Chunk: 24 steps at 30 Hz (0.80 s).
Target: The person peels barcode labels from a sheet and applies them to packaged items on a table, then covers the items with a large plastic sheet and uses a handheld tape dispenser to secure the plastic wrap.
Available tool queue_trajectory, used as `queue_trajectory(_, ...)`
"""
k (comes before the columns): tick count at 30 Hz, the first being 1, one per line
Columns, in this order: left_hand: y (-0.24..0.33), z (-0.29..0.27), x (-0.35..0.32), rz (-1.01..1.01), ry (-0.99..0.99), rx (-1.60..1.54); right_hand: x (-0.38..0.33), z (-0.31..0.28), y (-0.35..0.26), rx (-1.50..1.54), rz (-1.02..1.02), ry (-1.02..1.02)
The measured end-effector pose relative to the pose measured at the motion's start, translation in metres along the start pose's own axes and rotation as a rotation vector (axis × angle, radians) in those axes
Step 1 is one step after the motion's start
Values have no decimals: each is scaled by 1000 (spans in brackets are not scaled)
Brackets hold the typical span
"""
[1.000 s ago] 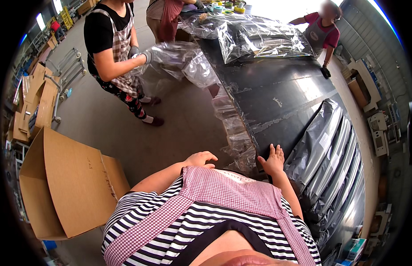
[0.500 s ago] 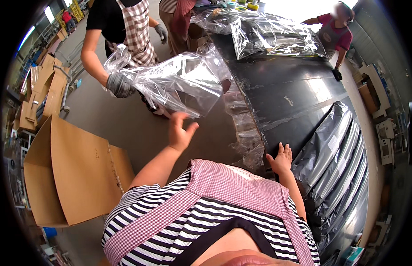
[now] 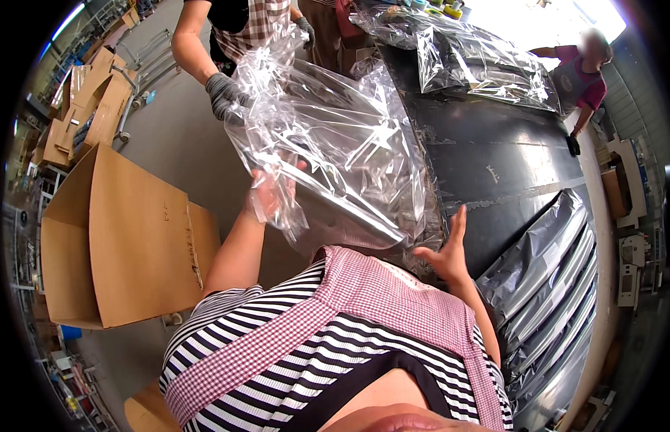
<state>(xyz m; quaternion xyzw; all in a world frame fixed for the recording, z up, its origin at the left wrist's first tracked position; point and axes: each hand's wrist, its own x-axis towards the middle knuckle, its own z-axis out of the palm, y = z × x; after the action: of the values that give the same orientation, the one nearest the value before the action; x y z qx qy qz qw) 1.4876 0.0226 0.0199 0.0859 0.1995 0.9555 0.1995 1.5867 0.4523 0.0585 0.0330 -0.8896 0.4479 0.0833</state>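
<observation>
Reaching up with our left hand [image 3: 271, 193], we meet the lower edge of a large clear bag [image 3: 328, 155] that hangs crumpled above the near end of the dark surface [image 3: 493, 155]. The hand shows only through the film, so we cannot tell for certain whether its fingers pinch the plastic or merely press against it; they look loosely curled around a fold. A co-worker's gloved hand [image 3: 221, 95] grips the far upper corner, so the bag is spread between two people, probably to keep it open and off the surface. Our left forearm rises steeply from the lower edge, elbow bent, wrist tipped toward the bag. Our right hand [image 3: 444, 250] is empty, fingers spread, index pointing up, palm turned left toward the bag's lower right edge, near it but apparently not touching; the pose reads as ready to catch or steady the sheet. A stack of grey bags [image 3: 547, 277] lies on the surface just right of that hand. More clear bags [image 3: 486, 65] lie at the far end, near another person [image 3: 583, 72]. An open cardboard box [image 3: 122, 237] stands on the floor to our left.
</observation>
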Motion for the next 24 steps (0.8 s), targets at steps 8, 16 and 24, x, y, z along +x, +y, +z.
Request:
queue_trajectory(8, -49, 77, 40, 151, 315, 404, 33, 36, -56, 443, -393, -542)
queue_trajectory(16, -25, 173, 38, 5, 143, 501, 37, 34, -41, 5, -44, -315)
queue_trajectory(24, -41, 185, 74, 172, 102, 495, 14, -27, -75, 775, -127, -393)
